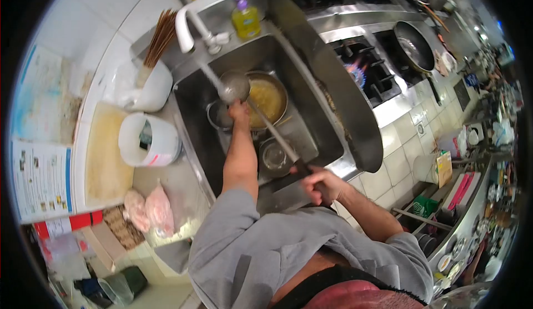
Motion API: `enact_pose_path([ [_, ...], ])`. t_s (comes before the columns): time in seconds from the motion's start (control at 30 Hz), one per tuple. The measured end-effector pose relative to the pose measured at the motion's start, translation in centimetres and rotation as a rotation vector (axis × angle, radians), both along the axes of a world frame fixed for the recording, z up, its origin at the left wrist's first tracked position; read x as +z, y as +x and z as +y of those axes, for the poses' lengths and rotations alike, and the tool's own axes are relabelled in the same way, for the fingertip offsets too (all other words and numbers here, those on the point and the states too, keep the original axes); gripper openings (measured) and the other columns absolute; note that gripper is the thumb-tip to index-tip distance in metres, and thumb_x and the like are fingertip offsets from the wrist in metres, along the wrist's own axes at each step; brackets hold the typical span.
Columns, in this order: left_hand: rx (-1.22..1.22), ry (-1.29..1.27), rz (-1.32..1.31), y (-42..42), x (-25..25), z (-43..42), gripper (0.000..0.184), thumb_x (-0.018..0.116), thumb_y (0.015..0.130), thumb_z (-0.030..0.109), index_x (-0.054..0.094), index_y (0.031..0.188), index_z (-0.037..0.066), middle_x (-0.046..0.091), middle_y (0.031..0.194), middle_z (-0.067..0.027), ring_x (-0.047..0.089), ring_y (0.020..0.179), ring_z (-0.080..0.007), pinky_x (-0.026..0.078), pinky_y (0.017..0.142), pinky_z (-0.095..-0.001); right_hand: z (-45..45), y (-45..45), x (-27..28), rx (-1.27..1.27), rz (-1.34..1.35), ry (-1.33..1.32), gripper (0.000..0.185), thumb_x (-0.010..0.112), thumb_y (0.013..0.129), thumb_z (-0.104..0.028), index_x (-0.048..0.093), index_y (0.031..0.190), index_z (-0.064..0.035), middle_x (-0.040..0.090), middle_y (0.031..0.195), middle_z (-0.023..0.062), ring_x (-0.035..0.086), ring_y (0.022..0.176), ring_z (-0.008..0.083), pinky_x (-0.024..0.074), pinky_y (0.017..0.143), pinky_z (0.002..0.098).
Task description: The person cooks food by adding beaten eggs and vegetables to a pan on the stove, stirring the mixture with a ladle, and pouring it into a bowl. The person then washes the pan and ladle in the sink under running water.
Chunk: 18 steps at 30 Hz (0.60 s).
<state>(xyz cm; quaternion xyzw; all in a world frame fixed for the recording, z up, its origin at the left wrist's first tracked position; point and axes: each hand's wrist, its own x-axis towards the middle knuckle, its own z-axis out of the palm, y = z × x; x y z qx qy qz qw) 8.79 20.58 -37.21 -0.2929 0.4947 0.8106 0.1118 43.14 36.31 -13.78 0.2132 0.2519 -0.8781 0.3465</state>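
Observation:
My right hand point(322, 186) is wrapped round the dark handle end of a long metal ladle point(273, 131). The ladle reaches diagonally across the sink point(305, 117), its round bowl under water running from the white faucet point(186, 28). At the bowl's near rim, my left hand point(239, 112) is closed against the ladle; its fingertips are partly hidden. Below lies a round pan point(269, 101) with yellowish liquid in it. Beside it, partly covered by my left hand, is a smaller metal pot point(218, 116). A round metal bowl point(274, 158) sits nearer me.
A soap bottle point(245, 20) stands behind the sink. To the left are a white tub point(149, 142), a white jug point(155, 87) and pinkish plastic bags point(159, 209). Rightward, past the sink's metal side wall point(361, 137), a burner flame point(355, 74) burns near a frying pan point(413, 45).

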Motion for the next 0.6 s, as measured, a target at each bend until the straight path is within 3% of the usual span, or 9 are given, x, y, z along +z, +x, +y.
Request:
enact_pose_path([
  [0.03, -0.02, 0.059, -0.028, 0.0, 0.2, 0.3, 0.011, 0.055, 0.08, 0.009, 0.05, 0.09, 0.007, 0.053, 0.066, -0.0061, 0.049, 0.046, -0.0146, 0.033, 0.035, -0.0304, -0.9, -0.4, 1.0, 0.081, 0.015, 0.184, 0.05, 0.06, 0.079, -0.011, 0.037, 0.123, -0.0067, 0.044, 0.064, 0.0022, 0.043, 0.043, 0.0117, 0.038, 0.035, 0.0285],
  [0.1, -0.004, -0.145, 0.198, 0.3, 2.5, 0.6, 0.018, 0.057, 0.076, 0.003, 0.052, 0.093, 0.003, 0.055, 0.071, -0.0068, 0.053, 0.051, -0.018, 0.041, 0.043, -0.0298, -2.0, -0.4, 0.2, 0.067, 0.05, 0.432, 0.049, 0.061, 0.079, -0.011, 0.036, 0.12, -0.0052, 0.044, 0.064, 0.0024, 0.044, 0.043, 0.0116, 0.0389, 0.035, 0.0286],
  [0.13, -0.02, -0.137, 0.21, -0.5, 2.0, 0.3, 0.018, 0.057, 0.076, 0.003, 0.052, 0.093, 0.003, 0.055, 0.071, -0.0068, 0.053, 0.051, -0.018, 0.041, 0.043, -0.0298, -1.8, -0.3, 0.7, 0.045, 0.049, 0.409, 0.046, 0.06, 0.08, -0.012, 0.035, 0.118, -0.004, 0.043, 0.064, 0.0026, 0.044, 0.042, 0.0113, 0.0385, 0.034, 0.0281],
  [0.2, -0.075, -0.578, 0.614, -2.1, 1.3, -0.2, 0.036, 0.058, 0.069, -0.004, 0.051, 0.105, 0.001, 0.059, 0.082, -0.0082, 0.059, 0.07, -0.02, 0.048, 0.061, -0.0307, -1.3, -0.3, 1.1, 0.029, 0.081, 0.435, 0.045, 0.059, 0.08, -0.011, 0.035, 0.117, -0.0033, 0.043, 0.064, 0.0026, 0.044, 0.041, 0.0113, 0.0382, 0.034, 0.0281],
  [0.23, -0.08, -0.576, 0.622, -1.4, 3.5, -0.1, 0.036, 0.058, 0.069, -0.004, 0.051, 0.105, 0.001, 0.059, 0.082, -0.0082, 0.059, 0.07, -0.02, 0.048, 0.061, -0.0307, -1.2, -0.2, 1.2, 0.022, 0.1, 0.446, 0.043, 0.058, 0.08, -0.01, 0.036, 0.116, -0.0026, 0.043, 0.064, 0.0025, 0.044, 0.041, 0.0112, 0.038, 0.033, 0.0281],
  [0.3, -0.224, -0.404, 0.589, -0.6, 7.8, 0.4, 0.051, 0.058, 0.064, -0.01, 0.048, 0.112, 0.0, 0.06, 0.096, -0.0094, 0.058, 0.087, -0.021, 0.047, 0.076, -0.0316, -0.8, 0.1, 2.0, 0.007, 0.111, 0.443, 0.043, 0.058, 0.079, -0.008, 0.036, 0.115, -0.0013, 0.044, 0.064, 0.003, 0.044, 0.04, 0.011, 0.0376, 0.032, 0.0276],
  [0.5, -0.113, -0.358, 0.606, -4.5, 5.8, -1.8, 0.048, 0.069, 0.065, -0.005, 0.05, 0.109, 0.0, 0.057, 0.099, -0.0082, 0.056, 0.086, -0.0202, 0.047, 0.075, -0.0312, 0.2, 0.9, 2.7, 0.076, 0.178, 0.484, 0.045, 0.059, 0.078, -0.006, 0.035, 0.115, 0.0012, 0.047, 0.063, 0.0037, 0.045, 0.04, 0.0102, 0.0402, 0.034, 0.026],
  [0.57, 0.009, -0.543, 0.658, -3.4, 4.8, -1.3, 0.039, 0.072, 0.067, 0.0, 0.053, 0.101, -0.001, 0.059, 0.092, -0.0082, 0.056, 0.08, -0.0201, 0.047, 0.07, -0.0328, -0.4, 0.5, 2.8, 0.054, 0.146, 0.446, 0.042, 0.059, 0.077, -0.006, 0.038, 0.112, -0.0009, 0.047, 0.064, 0.0043, 0.045, 0.039, 0.0113, 0.0395, 0.032, 0.0267],
  [0.6, 0.132, -0.693, 0.483, -3.5, 2.9, -1.2, 0.033, 0.072, 0.068, 0.003, 0.055, 0.095, -0.001, 0.06, 0.087, -0.009, 0.056, 0.075, -0.0206, 0.048, 0.068, -0.0352, -0.7, 0.4, 2.6, 0.056, 0.146, 0.444, 0.042, 0.059, 0.077, -0.006, 0.038, 0.112, -0.0009, 0.047, 0.064, 0.0043, 0.045, 0.039, 0.0113, 0.0395, 0.032, 0.0267],
])
